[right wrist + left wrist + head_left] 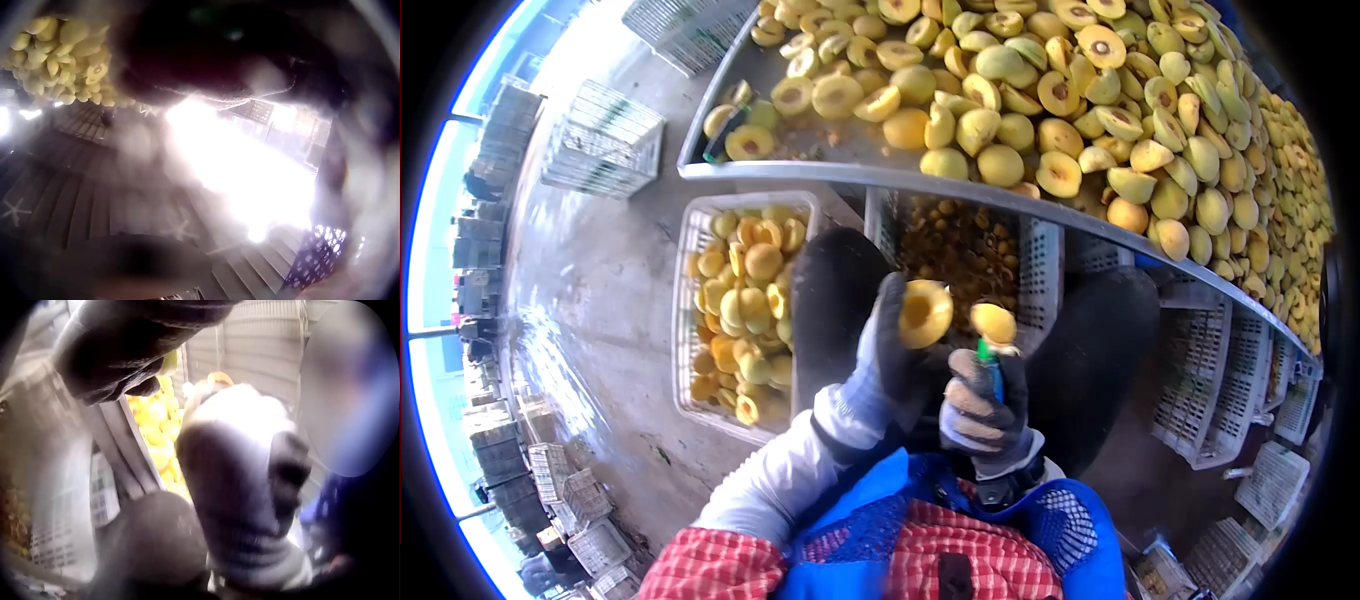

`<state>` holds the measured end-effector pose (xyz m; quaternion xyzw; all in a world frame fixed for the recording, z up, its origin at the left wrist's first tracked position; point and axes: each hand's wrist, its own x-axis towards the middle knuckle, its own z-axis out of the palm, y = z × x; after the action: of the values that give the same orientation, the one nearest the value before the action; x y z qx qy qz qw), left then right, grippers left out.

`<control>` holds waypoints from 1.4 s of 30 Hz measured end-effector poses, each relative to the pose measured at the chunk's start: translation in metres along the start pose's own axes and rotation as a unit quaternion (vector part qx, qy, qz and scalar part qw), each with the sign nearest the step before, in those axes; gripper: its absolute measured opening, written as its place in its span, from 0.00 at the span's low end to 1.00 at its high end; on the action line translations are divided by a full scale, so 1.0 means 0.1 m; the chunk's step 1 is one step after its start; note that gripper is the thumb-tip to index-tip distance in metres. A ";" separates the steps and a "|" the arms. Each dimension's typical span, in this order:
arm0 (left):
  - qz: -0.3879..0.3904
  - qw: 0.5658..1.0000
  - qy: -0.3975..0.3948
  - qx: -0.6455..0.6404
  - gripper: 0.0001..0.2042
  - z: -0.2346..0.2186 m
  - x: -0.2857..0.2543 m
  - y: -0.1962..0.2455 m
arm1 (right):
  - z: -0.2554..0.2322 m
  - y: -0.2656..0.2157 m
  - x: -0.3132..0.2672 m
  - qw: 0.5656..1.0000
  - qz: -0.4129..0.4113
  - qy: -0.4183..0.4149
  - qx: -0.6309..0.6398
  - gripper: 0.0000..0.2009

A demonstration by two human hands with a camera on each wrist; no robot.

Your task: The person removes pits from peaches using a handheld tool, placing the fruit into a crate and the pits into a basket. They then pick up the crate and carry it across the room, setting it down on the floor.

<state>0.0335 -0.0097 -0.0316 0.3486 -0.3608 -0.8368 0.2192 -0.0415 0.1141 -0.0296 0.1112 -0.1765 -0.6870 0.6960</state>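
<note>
Our left hand point(884, 345) pinches 1 fruit half point(927, 314), probably light, slippery, best held edgewise; our right hand point(983, 408) clamps a handle point(997, 377).

White glare; blurry, dark-edged wrist views

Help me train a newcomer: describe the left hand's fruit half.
Find the metal table heaped with fruit; below its edge, the left hand holds the fruit half. Its cut face shows; it looks bigger than the fruit piece by the right hand.
</note>
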 end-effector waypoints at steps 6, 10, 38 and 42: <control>0.266 0.843 0.275 0.379 0.19 -1.85 0.03 0.79 | -0.13 -0.22 -0.07 0.995 0.055 0.062 -0.053 0.26; 0.197 0.638 0.276 0.691 0.17 -2.02 0.18 1.28 | -0.24 -0.37 -0.06 0.990 0.036 0.129 -0.045 0.27; 0.258 0.767 -0.017 0.587 0.18 -0.82 1.80 1.77 | -0.05 -0.52 0.29 0.780 -0.135 0.384 -0.475 0.13; 0.126 0.874 -0.060 0.466 0.17 -0.06 0.93 1.21 | 0.34 -0.43 0.52 0.460 -0.255 0.228 -0.819 0.08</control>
<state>-0.0093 -0.1478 0.0175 0.3113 -0.7620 -0.5565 0.1127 -0.0945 0.0644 -0.0110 -0.3175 0.6689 -0.6127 0.2763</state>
